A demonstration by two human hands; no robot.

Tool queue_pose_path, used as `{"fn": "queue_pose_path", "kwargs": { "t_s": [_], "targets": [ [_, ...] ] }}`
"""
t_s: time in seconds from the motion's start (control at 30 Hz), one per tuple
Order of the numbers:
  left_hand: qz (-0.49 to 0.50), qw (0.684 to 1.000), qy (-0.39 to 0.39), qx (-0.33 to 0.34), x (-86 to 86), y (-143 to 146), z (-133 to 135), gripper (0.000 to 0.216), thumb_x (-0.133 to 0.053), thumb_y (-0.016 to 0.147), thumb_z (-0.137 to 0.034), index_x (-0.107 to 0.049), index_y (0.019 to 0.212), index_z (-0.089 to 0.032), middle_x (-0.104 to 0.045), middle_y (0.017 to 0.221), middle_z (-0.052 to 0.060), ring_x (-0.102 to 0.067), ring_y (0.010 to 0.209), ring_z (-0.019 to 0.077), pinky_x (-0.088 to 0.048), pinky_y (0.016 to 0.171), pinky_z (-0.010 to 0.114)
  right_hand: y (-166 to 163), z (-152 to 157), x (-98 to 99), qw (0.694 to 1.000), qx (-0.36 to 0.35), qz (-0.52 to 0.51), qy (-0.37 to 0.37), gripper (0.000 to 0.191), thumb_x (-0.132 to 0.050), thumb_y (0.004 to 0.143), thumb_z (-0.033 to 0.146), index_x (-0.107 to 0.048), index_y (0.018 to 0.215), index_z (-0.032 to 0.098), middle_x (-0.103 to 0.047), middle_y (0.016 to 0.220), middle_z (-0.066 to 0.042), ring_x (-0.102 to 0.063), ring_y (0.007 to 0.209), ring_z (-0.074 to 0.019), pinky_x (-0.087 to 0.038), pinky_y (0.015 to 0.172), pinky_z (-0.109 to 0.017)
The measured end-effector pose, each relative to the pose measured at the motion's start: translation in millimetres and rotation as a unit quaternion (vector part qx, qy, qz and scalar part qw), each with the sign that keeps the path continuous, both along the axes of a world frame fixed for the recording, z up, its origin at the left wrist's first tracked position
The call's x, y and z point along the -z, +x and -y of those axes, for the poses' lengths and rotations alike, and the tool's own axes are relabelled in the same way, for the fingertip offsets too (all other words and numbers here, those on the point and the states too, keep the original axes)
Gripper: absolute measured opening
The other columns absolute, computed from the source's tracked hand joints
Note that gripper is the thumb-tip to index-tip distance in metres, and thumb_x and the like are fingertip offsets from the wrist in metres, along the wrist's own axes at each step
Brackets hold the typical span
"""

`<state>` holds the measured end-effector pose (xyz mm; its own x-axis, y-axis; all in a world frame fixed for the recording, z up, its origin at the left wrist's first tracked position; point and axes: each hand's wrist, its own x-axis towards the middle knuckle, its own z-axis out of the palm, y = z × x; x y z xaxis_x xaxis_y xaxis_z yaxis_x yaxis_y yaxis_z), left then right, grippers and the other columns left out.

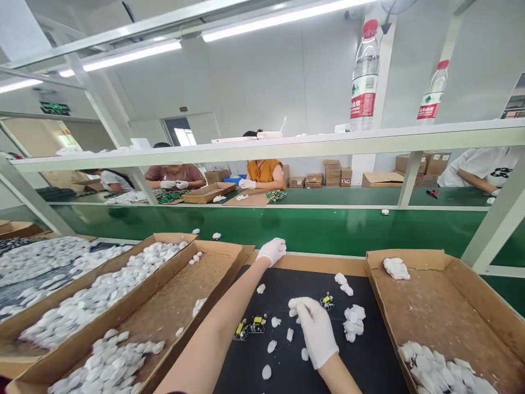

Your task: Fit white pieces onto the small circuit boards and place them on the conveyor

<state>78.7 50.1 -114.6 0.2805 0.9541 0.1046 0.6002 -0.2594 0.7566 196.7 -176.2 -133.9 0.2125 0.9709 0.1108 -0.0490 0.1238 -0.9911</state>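
My left hand (pixel 272 251), in a white glove, reaches forward to the near edge of the green conveyor belt (pixel 311 230). Its fingers are curled together, and whatever they may hold is hidden. Over the black mat (pixel 262 301), my gloved right hand (pixel 315 330) has its thumb and fingers pinched; I cannot make out what is between them. Just beyond it lies a small circuit board (pixel 327 301) with a yellow part. Two similar boards (pixel 257 324) sit left of it. Several small white lumps (pixel 272 346) are scattered around, with larger white clumps (pixel 354 323) at the right.
Cardboard trays holding white lumps stand at the left (pixel 110 364) and right (pixel 447 372). A shelf (pixel 311 143) with water bottles (pixel 364 82) crosses above the belt. A few white-covered pieces (pixel 384 212) lie on the belt. Several co-workers sit across it.
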Motion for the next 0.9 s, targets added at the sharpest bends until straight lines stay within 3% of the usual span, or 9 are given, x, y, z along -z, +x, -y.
{"fn": "queue_pose_path", "kwargs": {
  "t_s": [0.13,0.27,0.37,0.47,0.57,0.63,0.77,0.9],
  "targets": [
    [-0.191,0.980,0.050,-0.025,-5.3,-34.5,-18.2,0.033,-0.054,0.088,-0.030,-0.052,0.119,-0.018,-0.049,0.129,0.010,-0.050,0.114,0.0248,-0.042,0.095,0.049,-0.8,-0.5,6.1,1.000,-0.003,0.009,-0.002,0.028,-0.051,0.077,0.038,-0.069,0.080,0.017,-0.067,0.080,-0.008,-0.061,0.077,-0.0224,-0.047,0.071,-0.034],
    [-0.293,0.953,0.065,-0.037,-17.2,-60.6,-25.8,0.035,-0.054,0.088,-0.030,-0.051,0.120,-0.017,-0.050,0.128,0.010,-0.051,0.112,0.0247,-0.044,0.094,0.048,2.7,-2.8,7.4,1.000,-0.003,-0.004,-0.006,0.029,-0.049,0.078,0.039,-0.067,0.079,0.016,-0.065,0.075,-0.006,-0.061,0.075,-0.0217,-0.047,0.071,-0.033],
    [-0.325,0.944,0.050,-0.025,-19.0,-72.0,-13.5,0.029,-0.052,0.090,-0.032,-0.055,0.114,-0.016,-0.055,0.119,0.009,-0.056,0.104,0.0214,-0.047,0.090,0.044,7.6,-3.7,6.2,0.999,0.002,0.033,-0.013,0.030,-0.046,0.081,0.038,-0.067,0.084,0.016,-0.067,0.080,-0.007,-0.062,0.079,-0.0223,-0.048,0.075,-0.034],
    [-0.328,0.944,0.030,0.014,-8.4,-76.8,19.0,0.030,-0.051,0.089,-0.038,-0.059,0.104,-0.014,-0.063,0.104,0.007,-0.060,0.093,0.0187,-0.049,0.085,0.041,14.9,-4.6,5.4,0.989,0.031,0.147,-0.003,0.029,-0.043,0.084,0.032,-0.068,0.090,0.017,-0.068,0.091,-0.008,-0.062,0.088,-0.0229,-0.046,0.083,-0.036],
    [-0.310,0.949,0.019,0.048,9.5,-77.5,57.7,0.029,-0.062,0.079,-0.045,-0.067,0.087,-0.017,-0.067,0.089,0.005,-0.063,0.082,0.0182,-0.049,0.080,0.035,21.7,-6.2,4.1,0.938,0.076,0.338,0.022,0.028,-0.042,0.084,0.020,-0.069,0.091,0.018,-0.068,0.094,-0.007,-0.059,0.091,-0.0240,-0.042,0.088,-0.038],
    [-0.284,0.957,0.027,0.054,20.2,-77.1,76.8,0.019,-0.069,0.071,-0.035,-0.069,0.084,-0.021,-0.067,0.090,0.005,-0.064,0.082,0.0201,-0.047,0.081,0.033,25.1,-7.3,2.5,0.894,0.095,0.437,0.023,0.030,-0.043,0.082,0.014,-0.069,0.094,0.020,-0.067,0.097,-0.007,-0.057,0.092,-0.0244,-0.041,0.088,-0.037],
    [-0.213,0.975,0.044,0.055,30.5,-74.8,92.1,0.018,-0.063,0.068,-0.016,-0.069,0.085,-0.020,-0.066,0.090,0.006,-0.063,0.081,0.0215,-0.045,0.082,0.034,31.8,-9.7,-0.2,0.833,0.110,0.542,-0.021,0.039,-0.045,0.076,0.008,-0.068,0.105,0.022,-0.065,0.105,-0.006,-0.056,0.095,-0.0241,-0.041,0.084,-0.034],
    [-0.101,0.991,0.055,0.064,24.2,-68.5,99.8,0.020,-0.059,0.066,-0.010,-0.067,0.083,-0.019,-0.063,0.089,0.005,-0.060,0.074,0.0162,-0.047,0.077,0.031,37.8,-12.5,2.5,0.786,0.098,0.606,-0.073,0.050,-0.050,0.070,0.007,-0.064,0.114,0.024,-0.063,0.111,-0.007,-0.055,0.098,-0.0258,-0.040,0.082,-0.035]
  ]
}}
